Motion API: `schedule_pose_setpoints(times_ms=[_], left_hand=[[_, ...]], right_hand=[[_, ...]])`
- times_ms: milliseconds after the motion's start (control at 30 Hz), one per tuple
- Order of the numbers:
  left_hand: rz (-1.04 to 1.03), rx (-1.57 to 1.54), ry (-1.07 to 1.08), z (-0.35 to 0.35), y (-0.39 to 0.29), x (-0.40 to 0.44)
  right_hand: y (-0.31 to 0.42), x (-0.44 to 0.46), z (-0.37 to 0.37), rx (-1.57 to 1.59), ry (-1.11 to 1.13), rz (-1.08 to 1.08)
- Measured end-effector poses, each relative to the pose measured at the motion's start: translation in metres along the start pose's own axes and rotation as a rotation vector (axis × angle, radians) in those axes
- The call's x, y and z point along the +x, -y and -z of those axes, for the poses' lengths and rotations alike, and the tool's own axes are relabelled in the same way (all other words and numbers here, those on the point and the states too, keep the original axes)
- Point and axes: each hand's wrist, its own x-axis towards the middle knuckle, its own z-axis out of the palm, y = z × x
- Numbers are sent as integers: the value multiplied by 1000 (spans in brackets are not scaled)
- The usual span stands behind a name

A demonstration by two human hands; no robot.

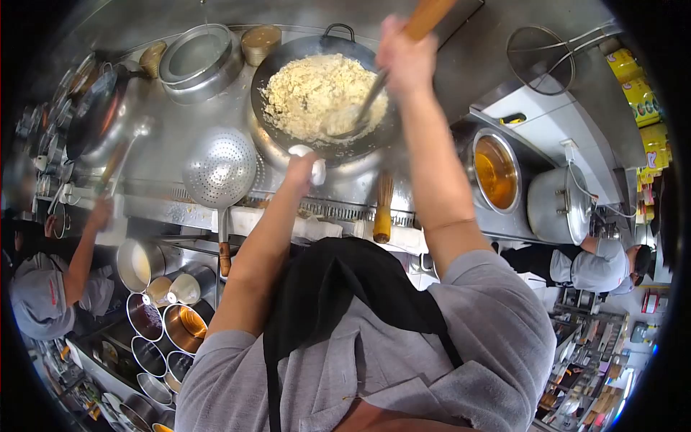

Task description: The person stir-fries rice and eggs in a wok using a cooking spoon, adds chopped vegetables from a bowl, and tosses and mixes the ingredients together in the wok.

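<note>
A black wok (260,93) on the stove holds a pale yellow, crumbly heap of what looks like fried rice with egg (309,90). My right hand (407,57), a little blurred, is closed around the wooden handle of a ladle (373,97). The ladle's metal head rests in the food on the wok's right side, partly covered. At the wok's near rim, my left hand (304,171) grips a folded white cloth (317,171) against the edge. The wok's loop handle (338,30) sticks up on the far side.
A perforated strainer (219,169) lies left of the wok; a bamboo brush (384,209) lies near the front edge. To the right are a pot of orange liquid (497,173) and a lidded pot (558,205). Sauce containers (147,317) stand lower left. Co-workers (54,288) work on both sides.
</note>
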Motion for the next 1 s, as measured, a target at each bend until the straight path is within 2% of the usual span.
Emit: schedule_pose_setpoints(times_ms=[33, 67, 100, 167, 233, 300, 367, 433, 467, 533, 567, 633, 700, 733, 767, 833, 867, 933, 1000], left_hand=[[0, -15, 43, 3, 4, 2], [-12, -37, 90, 0, 3, 6], [-22, -37, 94, -3, -2, 7], [-13, -66, 94, -4, -4, -4], [-15, -59, 72, -11, -11, -11], [14, -40, 49, -11, -16, -16], [-38, 32, 62, -7, -21, -24], [-246, 157, 134, -1, -4, -10], [-323, 196, 158, -1, -1, -5], [-332, 244, 181, 2, 1, -8], [-341, 264, 193, 2, 0, -10], [-273, 178, 159, -1, -3, -10], [-221, 184, 137, -3, -8, -11], [-191, 227, 131, -3, -12, -12], [-174, 251, 132, -2, -12, -14], [-140, 273, 131, -3, -16, -16], [-125, 276, 136, -4, -15, -20], [-38, 232, 80, -16, -31, -36], [33, 122, 23, -17, -31, -29]], right_hand=[[-42, -15, 0, -47, -3, 5], [-69, -15, 5, 85, 86, 10], [-83, -6, 6, 224, 184, 14], [-77, 28, 9, 249, 290, -82], [-30, 35, 8, 300, 213, -93], [18, 13, 13, 197, 20, 24], [-15, -4, 14, 44, -88, 29], [-84, -10, 4, 209, -30, -2], [-82, 10, 3, 214, -23, 11], [-68, 34, 8, 202, 311, -126], [-54, 45, 13, 260, 254, -115], [15, 31, 28, 240, 89, -34], [22, 17, 55, 203, 0, 92], [-2, 6, 45, 96, -223, 138], [-56, 5, 43, -96, -311, 17], [-90, 8, 57, 348, 16, -37], [-88, 20, 65, 343, 13, -33], [-36, 44, 71, 413, -133, -74], [0, 43, 86, 304, -130, 79]])
